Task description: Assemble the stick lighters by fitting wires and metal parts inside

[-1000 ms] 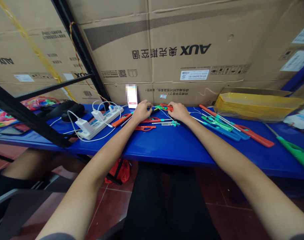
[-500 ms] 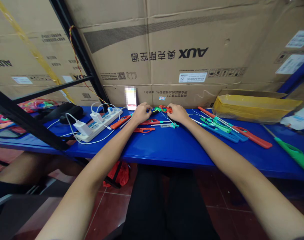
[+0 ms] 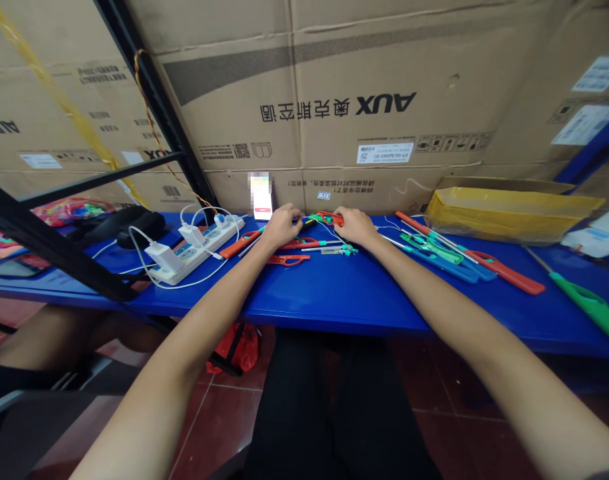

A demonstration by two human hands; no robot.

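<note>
My right hand [image 3: 355,227] is closed round an orange-red lighter body part [image 3: 328,218] at the back of the blue table. Green and yellowish pieces [image 3: 314,218] lie at its left end. My left hand [image 3: 283,225] is closed with its fingertips curled, close to those pieces; what it pinches is too small to make out. Just below the hands lie a red long-nosed lighter [image 3: 301,244], a flat orange-red handle shell [image 3: 288,260] and a thin metal part with a green end [image 3: 339,250].
Several blue, green and red lighters [image 3: 447,263] lie to the right, before a yellow-taped cardboard tray [image 3: 509,217]. Leftward are a power strip [image 3: 204,250] with white chargers and a lit phone [image 3: 262,200]. A black frame post [image 3: 59,240] crosses the left; another person's leg [image 3: 79,337] shows beneath.
Both hands keep almost the same place, with only slight finger movement. The view has shifted very slightly.
</note>
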